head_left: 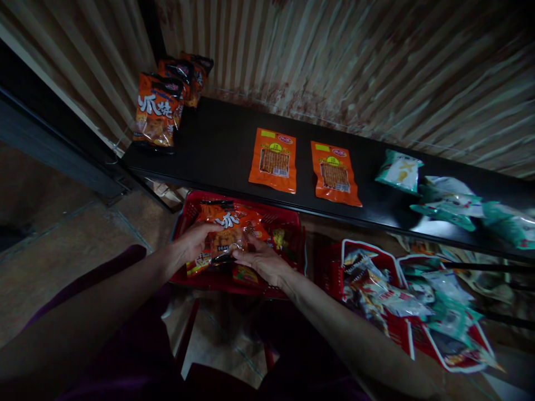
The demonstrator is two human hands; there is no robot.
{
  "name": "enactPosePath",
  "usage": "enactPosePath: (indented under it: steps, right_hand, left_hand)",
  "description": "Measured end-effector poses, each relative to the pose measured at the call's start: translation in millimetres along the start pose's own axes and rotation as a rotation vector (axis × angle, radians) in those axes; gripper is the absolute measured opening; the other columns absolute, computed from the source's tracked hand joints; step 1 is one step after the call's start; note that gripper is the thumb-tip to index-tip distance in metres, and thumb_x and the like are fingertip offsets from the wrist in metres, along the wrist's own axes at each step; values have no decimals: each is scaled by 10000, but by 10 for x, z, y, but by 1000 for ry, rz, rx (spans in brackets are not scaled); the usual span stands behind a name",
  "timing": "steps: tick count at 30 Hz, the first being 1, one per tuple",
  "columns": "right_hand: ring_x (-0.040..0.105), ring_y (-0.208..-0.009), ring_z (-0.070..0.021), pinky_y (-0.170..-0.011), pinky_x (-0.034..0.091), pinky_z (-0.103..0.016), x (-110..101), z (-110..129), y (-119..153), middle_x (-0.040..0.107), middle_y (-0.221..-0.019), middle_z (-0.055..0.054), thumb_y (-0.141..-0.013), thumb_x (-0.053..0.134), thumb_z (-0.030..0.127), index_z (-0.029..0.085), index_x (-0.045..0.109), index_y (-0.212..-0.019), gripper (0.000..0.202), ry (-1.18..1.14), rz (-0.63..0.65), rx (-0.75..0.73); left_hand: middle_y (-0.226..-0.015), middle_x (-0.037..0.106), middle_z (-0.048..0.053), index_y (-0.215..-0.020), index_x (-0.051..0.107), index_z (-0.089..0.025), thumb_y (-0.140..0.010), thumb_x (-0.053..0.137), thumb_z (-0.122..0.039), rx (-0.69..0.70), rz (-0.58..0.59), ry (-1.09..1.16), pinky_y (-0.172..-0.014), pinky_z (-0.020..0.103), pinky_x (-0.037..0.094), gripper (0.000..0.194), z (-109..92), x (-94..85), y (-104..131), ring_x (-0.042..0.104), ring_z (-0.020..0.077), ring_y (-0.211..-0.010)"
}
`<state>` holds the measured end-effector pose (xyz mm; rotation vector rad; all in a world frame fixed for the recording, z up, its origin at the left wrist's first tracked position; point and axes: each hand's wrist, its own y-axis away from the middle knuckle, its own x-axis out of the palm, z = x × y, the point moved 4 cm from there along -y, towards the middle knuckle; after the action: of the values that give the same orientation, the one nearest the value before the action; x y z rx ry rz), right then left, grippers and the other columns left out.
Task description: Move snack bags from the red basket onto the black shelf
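Over a red basket [303, 245] below the shelf's front edge, both hands hold an orange and black snack bag [225, 231] with white characters. My left hand [198, 236] grips its left side, fingers bent round the edge. On its lower right, my right hand [265, 262] has thumb and fingers closed. Other orange, yellow and green packets [246, 273] lie in the basket under the bag, partly hidden by the hands. Similar orange and black bags [156, 111] stand at the shelf's left end. Two flat orange packets [273, 161] lie mid-shelf.
The long black shelf [209, 145] runs rightward before a pleated curtain. Green and white bags [401, 170] lie on its right part. Two more red baskets [390, 264] filled with packets stand below right. A dark metal frame [71, 133] rises at the left.
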<state>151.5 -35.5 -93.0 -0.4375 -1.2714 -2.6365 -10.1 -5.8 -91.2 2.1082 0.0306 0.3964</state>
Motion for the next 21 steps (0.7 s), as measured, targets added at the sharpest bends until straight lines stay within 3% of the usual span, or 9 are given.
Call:
enactPosePath:
  steps: [5, 8, 12, 15, 17, 21]
  right_hand:
    - [663, -910, -156, -893, 510, -294, -6, 63, 16, 701, -1038, -9, -512, 846, 140, 251, 483, -1288, 864, 32, -33, -113]
    - [667, -861, -143, -880, 511, -298, 5, 68, 27, 714, -964, 13, -528, 828, 128, 266, 490, -1271, 828, -52, -77, -125]
    - [661, -781, -114, -825, 525, -263, 1, -25, 12, 706, -812, 30, -566, 786, 80, 222, 620, -1037, 519, -288, -157, -33]
    - [664, -748, -136, -799, 543, -285, 34, -135, 9, 692, -739, -22, -612, 780, 110, 140, 645, -792, 226, -316, -105, 158]
    - [663, -714, -136, -781, 551, -282, 51, -168, 15, 686, -716, -39, -633, 768, 99, 115, 640, -737, 166, -329, -85, 214]
    - [651, -686, -114, -715, 560, -243, 54, -164, 4, 685, -745, -23, -612, 731, -13, 120, 645, -747, 208, -391, -125, 157]
  left_hand:
    - [-802, 710, 66, -858, 641, -135, -726, 683, -193, 52, 15, 71, -638, 274, 518, 150, 30, 40, 16, 659, 166, -697]
    - [-836, 713, 76, -887, 640, -128, -785, 631, -173, 31, 16, 157, -688, 289, 534, 113, 60, 49, 8, 668, 163, -720]
    - [-837, 716, 79, -900, 632, -120, -798, 620, -156, 70, -6, 239, -696, 290, 547, 108, 106, 36, -27, 676, 164, -716]
    - [-858, 719, 79, -898, 632, -123, -807, 611, -155, 53, -53, 252, -679, 264, 547, 99, 178, 21, -42, 678, 155, -724]
    - [-875, 717, 76, -906, 636, -127, -816, 605, -169, 34, -67, 248, -670, 256, 545, 105, 211, 18, -46, 677, 152, -735]
    - [-866, 712, 65, -939, 633, -136, -825, 600, -199, 8, -80, 260, -655, 268, 547, 134, 213, 24, -47, 670, 146, -703]
